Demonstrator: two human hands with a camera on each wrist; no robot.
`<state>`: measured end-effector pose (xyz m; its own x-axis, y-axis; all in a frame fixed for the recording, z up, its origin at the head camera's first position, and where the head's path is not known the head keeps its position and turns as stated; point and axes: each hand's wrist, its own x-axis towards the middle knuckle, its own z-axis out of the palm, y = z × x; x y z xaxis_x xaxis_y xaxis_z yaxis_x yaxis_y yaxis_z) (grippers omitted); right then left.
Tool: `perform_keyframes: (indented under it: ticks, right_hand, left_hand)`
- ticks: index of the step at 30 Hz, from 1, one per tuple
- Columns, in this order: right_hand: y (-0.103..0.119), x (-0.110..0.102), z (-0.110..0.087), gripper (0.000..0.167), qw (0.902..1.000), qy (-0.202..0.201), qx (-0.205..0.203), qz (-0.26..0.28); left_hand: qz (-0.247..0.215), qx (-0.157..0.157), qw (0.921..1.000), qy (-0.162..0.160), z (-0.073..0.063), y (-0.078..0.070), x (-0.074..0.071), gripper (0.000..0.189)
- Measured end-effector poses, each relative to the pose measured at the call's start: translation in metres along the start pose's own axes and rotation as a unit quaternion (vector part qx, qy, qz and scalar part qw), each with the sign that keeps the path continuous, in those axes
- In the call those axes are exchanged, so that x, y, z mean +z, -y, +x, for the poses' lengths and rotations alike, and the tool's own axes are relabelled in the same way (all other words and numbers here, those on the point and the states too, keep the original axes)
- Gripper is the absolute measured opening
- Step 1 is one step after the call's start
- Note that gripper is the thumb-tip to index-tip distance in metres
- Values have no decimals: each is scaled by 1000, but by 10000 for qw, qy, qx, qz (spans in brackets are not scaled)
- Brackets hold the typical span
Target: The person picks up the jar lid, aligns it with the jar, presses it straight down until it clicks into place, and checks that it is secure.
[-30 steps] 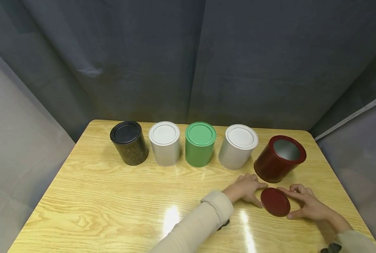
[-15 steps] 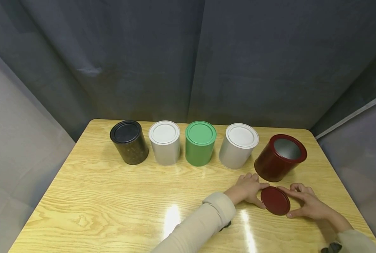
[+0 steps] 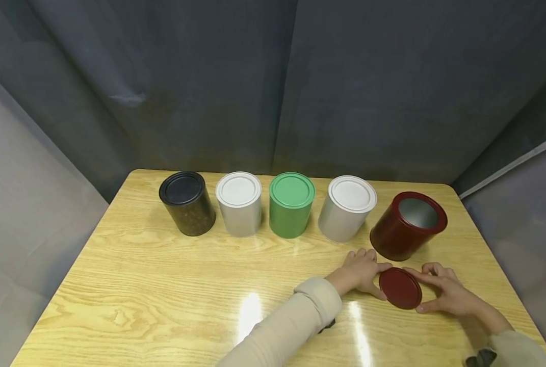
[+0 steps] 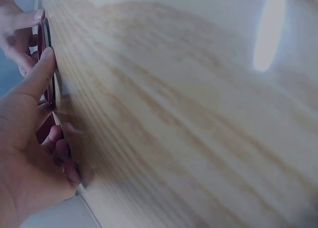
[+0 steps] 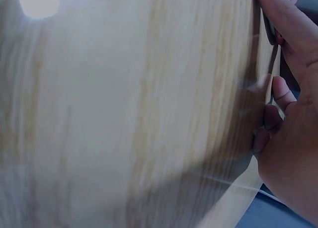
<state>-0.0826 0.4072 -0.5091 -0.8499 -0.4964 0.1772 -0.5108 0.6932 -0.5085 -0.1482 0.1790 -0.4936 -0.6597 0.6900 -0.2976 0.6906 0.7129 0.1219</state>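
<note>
A round dark red lid (image 3: 400,288) lies low over the table's front right part, between my two hands. My left hand (image 3: 360,270) holds its left edge with thumb and index finger set apart along the rim. On the opposite edge, my right hand (image 3: 449,293) holds the rim in the same way, its other fingers curled back. Just behind the lid stands a dark red can (image 3: 396,239), uncovered, its grey inside showing. The left wrist view has the lid (image 4: 41,41) edge-on, close to the tabletop, with the left thumb at its rim.
Along the back of the wooden table (image 3: 162,285) stand a black can (image 3: 192,216), a white can (image 3: 241,219), a green can (image 3: 289,219) and another white can (image 3: 339,221), all lidded. A dark curtain (image 3: 208,86) hangs behind.
The left thumb and index finger have shifted slightly right against the lid's edge. The lid and right hand stay almost in place; the whole head view has shifted up a little.
</note>
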Motion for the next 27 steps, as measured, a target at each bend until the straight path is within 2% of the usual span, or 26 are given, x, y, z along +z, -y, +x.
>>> perform_keyframes:
  ticks: [7,16,22,27]
  right_hand:
    - [0,-2,2,80,9999,-22,-129,-50]
    - [1,-2,2,81,9996,-128,-215,-114]
    - [2,1,0,82,9997,-120,47,-187]
    - [3,-2,-2,83,9997,-30,244,-67]
  left_hand:
    - [132,-34,9999,32,0,-1,-1,81]
    - [69,0,9999,89,1,-1,-2,81]
    - [-114,84,9998,161,1,2,-2,81]
    - [-193,200,9996,64,0,4,-3,81]
